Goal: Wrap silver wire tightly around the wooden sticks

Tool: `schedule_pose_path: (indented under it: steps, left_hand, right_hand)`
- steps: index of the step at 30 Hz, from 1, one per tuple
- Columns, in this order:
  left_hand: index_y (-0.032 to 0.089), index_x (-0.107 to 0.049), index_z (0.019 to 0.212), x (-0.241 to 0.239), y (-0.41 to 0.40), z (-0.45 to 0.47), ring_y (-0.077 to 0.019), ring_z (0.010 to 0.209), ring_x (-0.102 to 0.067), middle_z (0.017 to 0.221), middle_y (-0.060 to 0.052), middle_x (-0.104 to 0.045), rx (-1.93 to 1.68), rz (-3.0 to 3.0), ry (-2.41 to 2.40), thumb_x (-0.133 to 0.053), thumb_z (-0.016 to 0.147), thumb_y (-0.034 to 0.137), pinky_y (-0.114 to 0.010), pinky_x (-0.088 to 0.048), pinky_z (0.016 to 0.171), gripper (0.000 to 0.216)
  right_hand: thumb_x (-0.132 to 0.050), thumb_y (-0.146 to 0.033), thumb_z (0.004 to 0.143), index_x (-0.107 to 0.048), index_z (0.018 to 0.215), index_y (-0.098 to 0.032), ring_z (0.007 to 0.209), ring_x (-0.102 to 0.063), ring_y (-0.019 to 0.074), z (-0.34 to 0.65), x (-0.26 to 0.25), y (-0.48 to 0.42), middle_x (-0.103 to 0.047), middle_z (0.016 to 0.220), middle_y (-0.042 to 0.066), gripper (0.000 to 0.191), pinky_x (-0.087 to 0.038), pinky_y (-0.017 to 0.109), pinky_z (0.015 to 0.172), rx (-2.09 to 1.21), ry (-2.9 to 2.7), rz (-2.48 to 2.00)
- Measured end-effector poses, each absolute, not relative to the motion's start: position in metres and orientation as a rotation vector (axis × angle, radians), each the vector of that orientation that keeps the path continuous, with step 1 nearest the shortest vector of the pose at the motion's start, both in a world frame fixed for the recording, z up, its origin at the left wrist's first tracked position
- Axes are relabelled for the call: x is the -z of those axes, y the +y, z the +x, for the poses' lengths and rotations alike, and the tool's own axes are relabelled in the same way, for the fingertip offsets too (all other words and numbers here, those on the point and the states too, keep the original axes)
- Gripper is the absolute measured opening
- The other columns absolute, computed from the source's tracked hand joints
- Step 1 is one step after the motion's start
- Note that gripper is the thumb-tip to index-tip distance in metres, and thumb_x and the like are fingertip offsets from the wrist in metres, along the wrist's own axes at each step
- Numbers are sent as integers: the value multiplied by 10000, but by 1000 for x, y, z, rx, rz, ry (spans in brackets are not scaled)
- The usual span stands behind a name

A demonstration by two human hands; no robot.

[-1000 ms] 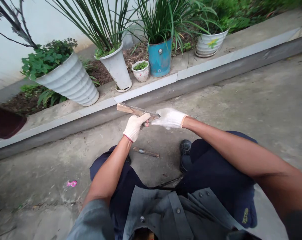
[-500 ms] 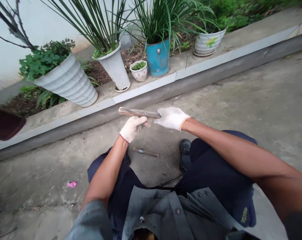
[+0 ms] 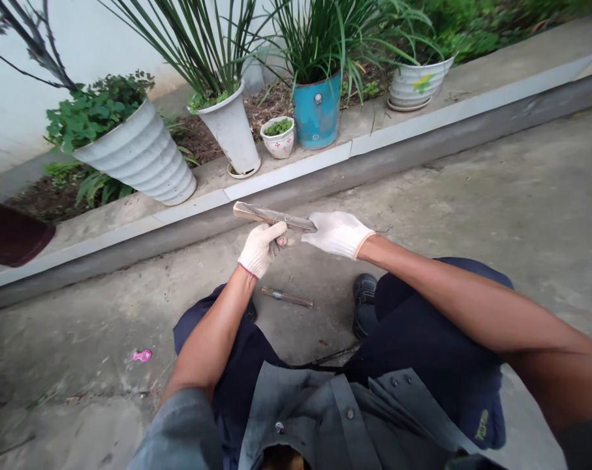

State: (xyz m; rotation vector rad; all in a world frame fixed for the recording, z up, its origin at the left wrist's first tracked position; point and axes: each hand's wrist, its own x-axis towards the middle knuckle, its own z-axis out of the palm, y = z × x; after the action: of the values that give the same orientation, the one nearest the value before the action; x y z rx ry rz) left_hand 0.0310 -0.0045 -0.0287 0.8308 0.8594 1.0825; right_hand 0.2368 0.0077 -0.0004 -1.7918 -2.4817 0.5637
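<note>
Both hands wear white knit gloves. My right hand [image 3: 339, 233] grips the right end of a flat, worn wooden piece [image 3: 271, 216] that points left, level, above the concrete ground. My left hand [image 3: 260, 248] sits just under its middle, fingers curled, thumb pressed up against the underside; something small and reddish shows between the fingertips, too small to name. Below my hands, between my knees, a thin rusty metal rod [image 3: 286, 297] lies on the ground.
A raised concrete kerb [image 3: 423, 130] runs across, carrying white pots [image 3: 139, 156], a blue pot [image 3: 316, 114] and a small bowl-shaped pot [image 3: 279, 138]. A pink scrap [image 3: 141, 355] lies at the left. My black shoe [image 3: 363, 290] is beside the rod. A dark red object [image 3: 6, 235] juts in from the left edge.
The wooden piece has turned from a tilted, broad-face view to lying level and edge-on. My left hand slid slightly beneath it. The right hand kept its hold.
</note>
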Motion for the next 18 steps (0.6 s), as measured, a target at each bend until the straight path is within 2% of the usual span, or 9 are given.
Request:
schedule_pose_path:
  steps: [5,8,11,15,18]
  left_hand:
    - [164,-501,764,22,-7,23,-34,505,-407,641,77,-452,-1044,869,881,-889,710,376,-275,-545,645,446]
    - [173,-484,762,18,-8,16,-32,487,-400,672,64,-495,-994,918,942,-869,725,429,-240,-494,576,464]
    - [157,-583,851,15,-6,7,-52,496,-451,673,41,-548,-928,1075,1008,-819,772,464,-217,-435,546,396]
    - [123,-696,1051,7,-2,-2,-117,600,-565,683,-6,-629,-729,1377,1051,-711,860,483,-253,-460,641,408]
    - [130,-746,951,1,3,-6,-160,758,-640,795,-58,-716,-531,1593,1105,-669,880,480,-267,-477,767,365]
  right_hand:
    - [-477,-643,870,-707,1087,-228,867,-662,269,243,-4,12,-731,990,126,522,-416,332,688,-643,-2499,-1759]
    - [-509,-662,843,-711,1045,-230,852,-652,255,246,-8,17,-726,979,118,518,-405,319,672,-646,-2461,-1769]
    - [-548,-728,798,-700,941,-214,748,-630,223,252,-11,21,-709,859,93,555,-381,302,609,-698,-2418,-1710]
    - [-508,-723,847,-660,991,-197,549,-561,159,263,-11,24,-639,687,25,566,-354,276,513,-1036,-2266,-1523]
    - [-587,-656,831,-637,993,-193,551,-561,138,270,-10,25,-640,695,4,493,-369,253,517,-1211,-2189,-1362]
